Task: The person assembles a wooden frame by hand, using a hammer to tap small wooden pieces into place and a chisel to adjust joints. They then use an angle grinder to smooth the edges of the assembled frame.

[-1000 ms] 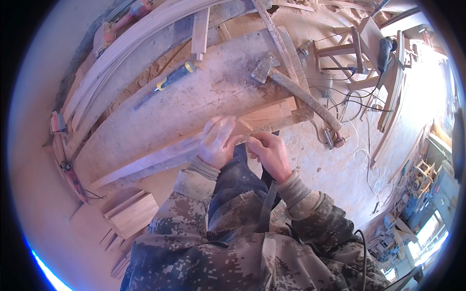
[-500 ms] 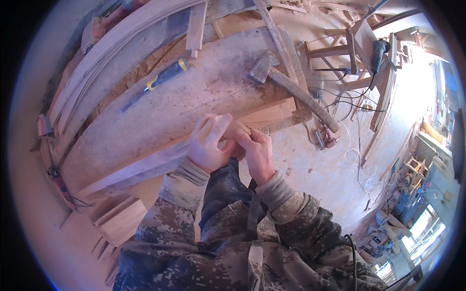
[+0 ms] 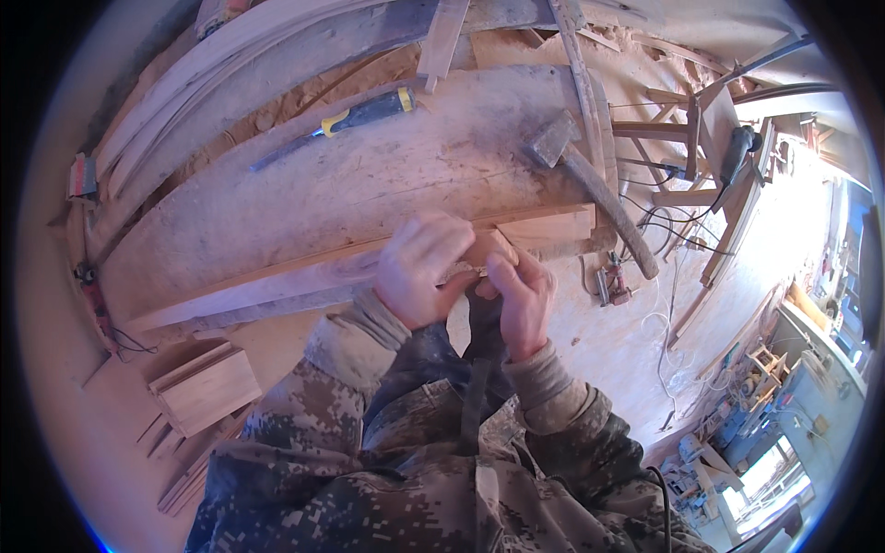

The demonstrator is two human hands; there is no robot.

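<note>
Between my hands is a small tan piece (image 3: pixel 490 247), flat-faced like a wood offcut or folded sheet; its kind is not clear. My right hand (image 3: pixel 525 300) pinches its near edge with thumb and fingers. My left hand (image 3: pixel 419 267), slightly blurred, is closed against its left side, fingers curled. Just beyond both hands a long planed wooden bar (image 3: pixel 267 290) lies along the near edge of the worn bench (image 3: pixel 323 198). On the bench right of my hands rests a hammer (image 3: pixel 590 180), its handle reaching past the bench end. A chisel (image 3: pixel 359 115) with blue-and-yellow handle lies farther back.
Long curved wooden strips (image 3: pixel 184 101) run along the far left. A stack of wooden boards (image 3: pixel 207 387) stands at lower left. Off the bench's right end are a wooden frame (image 3: pixel 691 138), a dark power tool (image 3: pixel 737 157), a small red tool (image 3: pixel 613 281) and trailing cords.
My left hand's raised fingers have curled down and closed in, and more of the tan piece shows between the hands. The view has shifted, moving the bench tools rightward in the picture.
</note>
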